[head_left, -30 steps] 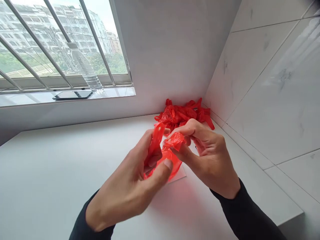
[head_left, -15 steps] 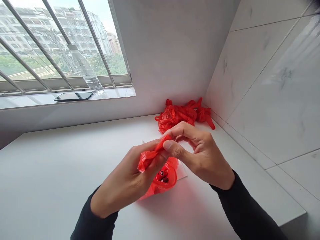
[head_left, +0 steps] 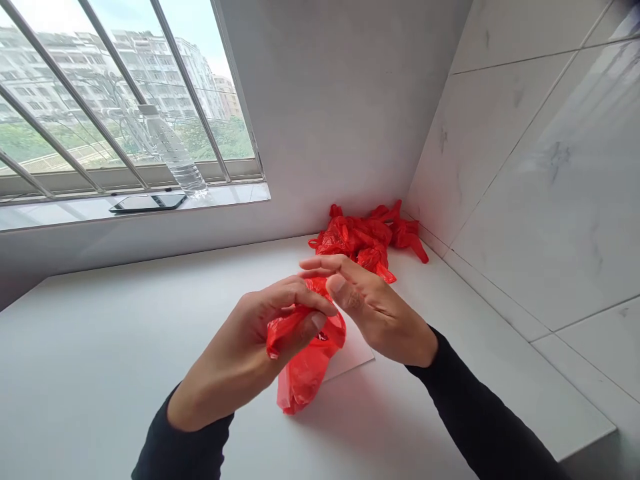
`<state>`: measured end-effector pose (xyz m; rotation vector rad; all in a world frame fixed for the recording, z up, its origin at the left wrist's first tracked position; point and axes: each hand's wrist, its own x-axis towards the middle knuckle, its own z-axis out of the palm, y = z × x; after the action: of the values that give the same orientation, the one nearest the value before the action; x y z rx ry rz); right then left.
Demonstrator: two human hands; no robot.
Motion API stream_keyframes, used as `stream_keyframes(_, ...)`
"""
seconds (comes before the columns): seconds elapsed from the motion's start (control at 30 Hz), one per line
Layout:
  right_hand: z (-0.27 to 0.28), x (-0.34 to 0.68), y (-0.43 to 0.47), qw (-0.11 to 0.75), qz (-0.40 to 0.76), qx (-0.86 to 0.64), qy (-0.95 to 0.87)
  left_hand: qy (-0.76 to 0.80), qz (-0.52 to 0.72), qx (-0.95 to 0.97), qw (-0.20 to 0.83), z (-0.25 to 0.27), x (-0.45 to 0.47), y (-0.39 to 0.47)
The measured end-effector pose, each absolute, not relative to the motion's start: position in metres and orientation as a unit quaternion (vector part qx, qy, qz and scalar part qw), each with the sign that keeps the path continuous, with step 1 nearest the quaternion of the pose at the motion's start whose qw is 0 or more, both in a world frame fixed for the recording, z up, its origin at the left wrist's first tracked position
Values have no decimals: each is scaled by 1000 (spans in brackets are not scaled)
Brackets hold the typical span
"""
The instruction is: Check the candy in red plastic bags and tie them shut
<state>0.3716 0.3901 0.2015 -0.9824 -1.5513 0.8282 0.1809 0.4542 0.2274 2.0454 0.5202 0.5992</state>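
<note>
My left hand pinches the gathered upper part of a red plastic bag between thumb and fingers. The lower part of the bag hangs beneath that hand above the white table. Through the bag's gap a small dark thing shows, too little of it to name. My right hand is just to the right of the gathered plastic, its thumb and fingers apart, with nothing seen in its grip. Its fingers partly hide the far side of the bag.
Several crumpled red plastic bags lie in the table's back right corner. A flat white sheet is on the white table behind the bag. On the windowsill are a phone and a water bottle. Tiled wall stands right.
My right hand has let go of the gathered plastic and spread its fingers. The left hand has shifted slightly left and regripped. The bag's lower part now hangs in plainer view.
</note>
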Motion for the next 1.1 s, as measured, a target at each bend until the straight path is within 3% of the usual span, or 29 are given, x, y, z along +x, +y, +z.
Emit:
stream_keyframes(0.17,194,374,401,523,342,-464,-628,222,331,877,269,217,181,458)
stream_keyframes(0.27,189,375,405,499,402,-440,-629,215,428,869,122,207,187,464)
stream_keyframes(0.37,185,375,409,489,476,-389,-618,209,468,856,60,202,195,468)
stream_keyframes(0.47,183,375,412,509,480,-378,-607,214,482,848,61,203,196,471)
stream_keyframes(0.67,191,373,408,528,354,-442,-633,248,444,860,46,208,186,470)
stream_keyframes(0.8,186,388,414,529,315,-482,-623,298,310,902,31,209,174,474)
stream_keyframes(0.97,156,430,443,491,276,-577,-591,400,107,903,115,204,151,492)
stream_keyframes(1.1,140,446,456,478,287,-604,-569,448,62,881,137,201,141,498)
